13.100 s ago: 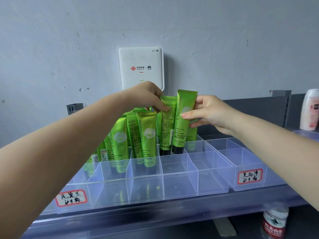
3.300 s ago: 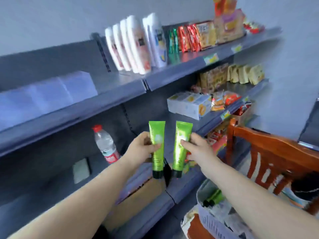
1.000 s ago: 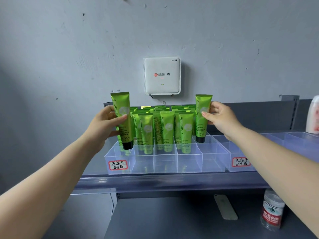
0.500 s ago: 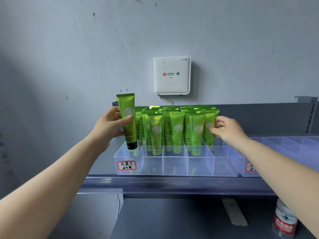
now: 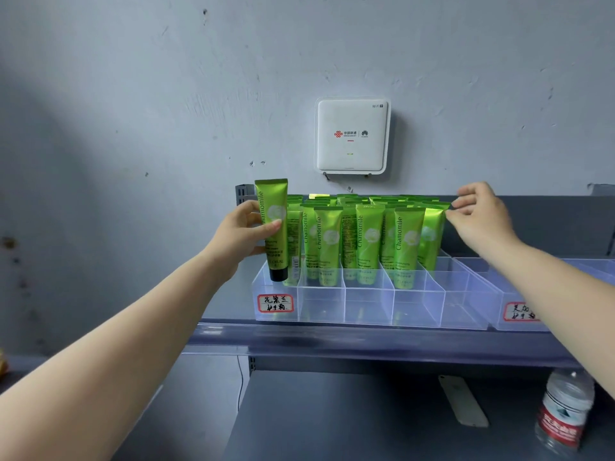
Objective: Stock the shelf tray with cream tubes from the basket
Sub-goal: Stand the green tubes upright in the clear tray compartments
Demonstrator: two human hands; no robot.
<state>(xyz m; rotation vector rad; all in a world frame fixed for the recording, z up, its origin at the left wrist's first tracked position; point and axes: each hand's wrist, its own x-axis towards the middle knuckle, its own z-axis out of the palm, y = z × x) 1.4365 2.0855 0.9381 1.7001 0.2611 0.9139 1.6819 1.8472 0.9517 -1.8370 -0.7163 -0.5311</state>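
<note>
One chamomile cream tube [image 5: 273, 227] is in the left hand [image 5: 244, 232], fingers clamped on its upper half, cap down, upright, hovering over the far-left lane of the clear divided shelf tray [image 5: 369, 306]. Risk: the cap could catch the lane divider or nudge the standing tubes [image 5: 369, 242] just right of it, and the tightly packed rows look likely to topple like dominoes. Risk two: the right hand [image 5: 479, 217], fingers loosely apart, only touches the top edge of the rightmost tube [image 5: 432, 239]; pulling away carelessly might tip it. Left arm reaches forward and up, wrist straight; right arm mirrors it, wrist bent down. Near compartments are unfilled. Basket not in view.
</note>
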